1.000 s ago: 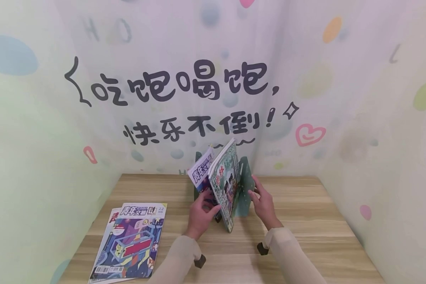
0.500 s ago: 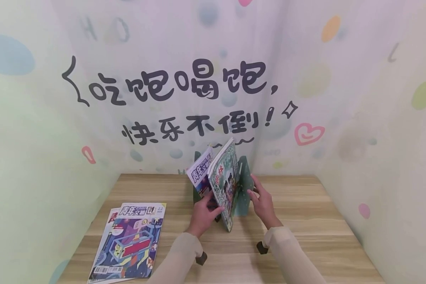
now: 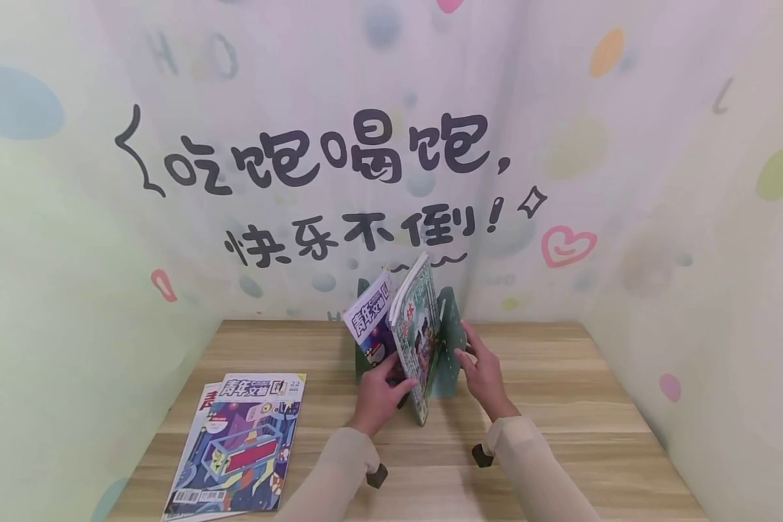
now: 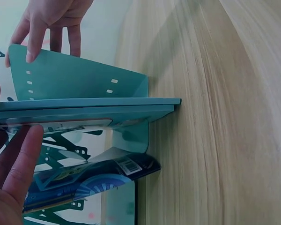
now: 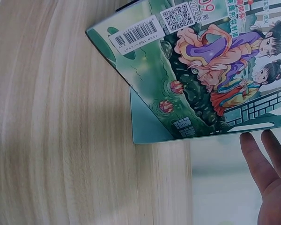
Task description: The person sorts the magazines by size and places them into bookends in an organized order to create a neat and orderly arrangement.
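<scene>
In the head view, my left hand (image 3: pixel 378 397) pinches the near edge of the upright green-covered magazines (image 3: pixel 423 337), thumb on the right face and fingers on the left. They stand within a dark green bookend (image 3: pixel 453 333) with perforated panels. A purple magazine (image 3: pixel 373 319) leans tilted to their left, apart from them at the near edge. My right hand (image 3: pixel 484 371) grips the bookend's right panel by its outer edge. In the left wrist view, two thin spines show together; a curled blue magazine (image 4: pixel 91 180) lies below. The right wrist view shows the illustrated cover (image 5: pixel 196 70).
Two overlapping magazines (image 3: pixel 241 442) lie flat at the left of the wooden table (image 3: pixel 561 435). A printed fabric wall (image 3: pixel 391 87) rises behind the table's back edge, close to the bookend. Similar walls stand at both sides.
My left hand has shifted slightly right and forward. The near edges of the green-covered magazines have swung a little to the right, showing more of the purple magazine. My right hand stays in place.
</scene>
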The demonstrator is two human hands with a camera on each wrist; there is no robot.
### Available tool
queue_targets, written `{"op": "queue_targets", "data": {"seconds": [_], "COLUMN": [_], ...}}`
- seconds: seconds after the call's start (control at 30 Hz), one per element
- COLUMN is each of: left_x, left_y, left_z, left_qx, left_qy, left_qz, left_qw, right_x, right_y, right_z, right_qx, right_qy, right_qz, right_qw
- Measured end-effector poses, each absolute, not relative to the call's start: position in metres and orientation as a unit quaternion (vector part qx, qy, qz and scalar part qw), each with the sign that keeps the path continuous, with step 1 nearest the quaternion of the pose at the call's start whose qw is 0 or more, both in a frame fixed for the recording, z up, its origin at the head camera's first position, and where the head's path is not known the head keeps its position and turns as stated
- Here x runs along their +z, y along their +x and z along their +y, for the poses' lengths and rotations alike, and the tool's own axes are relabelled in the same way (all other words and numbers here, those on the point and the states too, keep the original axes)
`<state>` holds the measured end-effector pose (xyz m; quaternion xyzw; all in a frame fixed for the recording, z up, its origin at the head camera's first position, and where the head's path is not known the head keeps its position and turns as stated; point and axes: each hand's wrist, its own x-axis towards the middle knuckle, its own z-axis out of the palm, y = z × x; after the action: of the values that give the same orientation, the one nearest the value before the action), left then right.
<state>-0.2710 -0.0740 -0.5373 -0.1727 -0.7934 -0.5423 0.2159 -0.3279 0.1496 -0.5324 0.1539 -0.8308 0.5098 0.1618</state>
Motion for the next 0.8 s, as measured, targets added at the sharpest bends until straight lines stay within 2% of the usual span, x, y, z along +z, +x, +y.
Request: {"op": "queue_targets", "data": {"seconds": [0.67, 0.8], "left_x": [-0.539, -0.537], "left_y": [-0.275, -0.275], "left_z": [-0.050, -0.046], "left_qx": [-0.527, -0.533], "left_qy": [-0.150, -0.144], "left_qz": [-0.797, -0.797], "left_qw": [0.254, 0.245], "right_x": [-0.533, -0.533], "right_y": [-0.329, -0.329], "right_z": [0.152, 0.152], "right_qx": [0.509, 0.507], "right_qy": [0.166, 0.173], "right_qz": [-0.829, -0.828], "right_qw": [0.162, 0.168]}}
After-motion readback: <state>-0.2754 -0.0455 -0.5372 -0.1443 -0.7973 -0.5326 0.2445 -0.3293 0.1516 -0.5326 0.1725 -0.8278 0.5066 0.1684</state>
